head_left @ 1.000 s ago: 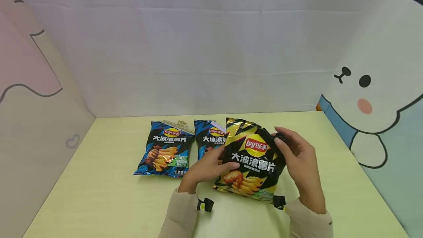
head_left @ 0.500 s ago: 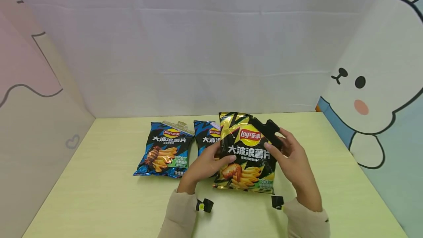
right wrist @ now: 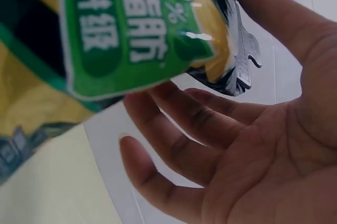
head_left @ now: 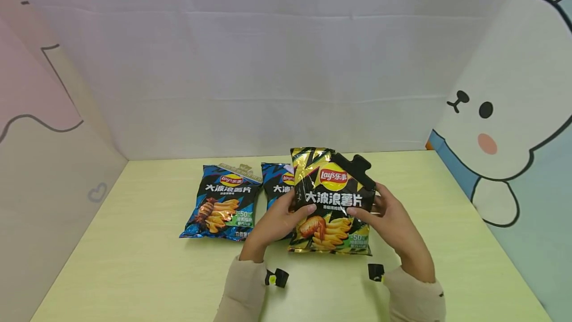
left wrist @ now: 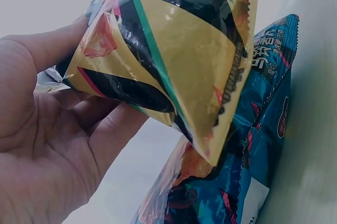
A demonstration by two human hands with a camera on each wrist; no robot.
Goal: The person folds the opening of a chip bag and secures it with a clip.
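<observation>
A gold and black bag of potato chips (head_left: 328, 235) stands upright in front of the person in the head view. A black bag clip (head_left: 355, 169) sits slantwise across its upper right corner. The left hand (head_left: 274, 222) grips the bag's left side, thumb on the front and fingers behind. On the opposite side the right hand (head_left: 395, 222) holds it likewise, just below the clip. In the left wrist view the bag's gold side (left wrist: 195, 61) rests between thumb and fingers. The right wrist view has the bag's green label (right wrist: 131, 29) close up, fingers underneath.
To the left, a blue chip bag (head_left: 221, 205) lies on the pale yellow table (head_left: 134, 262), a gold clip (head_left: 241, 172) along its top. A second blue chip bag (head_left: 276, 185) is partly hidden behind the left hand and the gold bag. A white wall stands behind.
The gold bag has shifted left and up and turned more upright. The right hand has left the clip, which its fingers covered earlier, and moved down to the bag's right side.
</observation>
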